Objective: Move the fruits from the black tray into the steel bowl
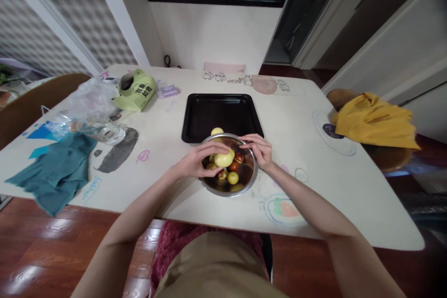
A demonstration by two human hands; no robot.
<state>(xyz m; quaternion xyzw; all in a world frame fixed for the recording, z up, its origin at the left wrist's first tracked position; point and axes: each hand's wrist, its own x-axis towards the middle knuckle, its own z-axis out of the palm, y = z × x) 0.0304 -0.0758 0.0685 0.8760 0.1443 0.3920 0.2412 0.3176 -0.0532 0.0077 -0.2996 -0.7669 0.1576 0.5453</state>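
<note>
A shiny metal bowl [248, 181] stands near the front edge of the table, with several round jujube-like fruits in it, some yellow-green and some red-brown. Over the bowl's left side, my left hand [199, 160] grips a pale yellow-green jujube [224, 158] between thumb and fingers. My right hand [260, 150] pinches the bowl's right rim, fingers across the edge. Just behind the bowl lies a black rectangular tray [223, 109]. Another yellow jujube [217, 131] sits at the tray's near side, beside the bowl's far rim.
On the left are a teal cloth [61, 167], crumpled clear plastic [92, 98], a clear plastic bottle [104, 129] and a green paper bag [139, 89]. A small purple packet [169, 91] lies near the bag. A yellow cloth [375, 121] drapes over a chair at right.
</note>
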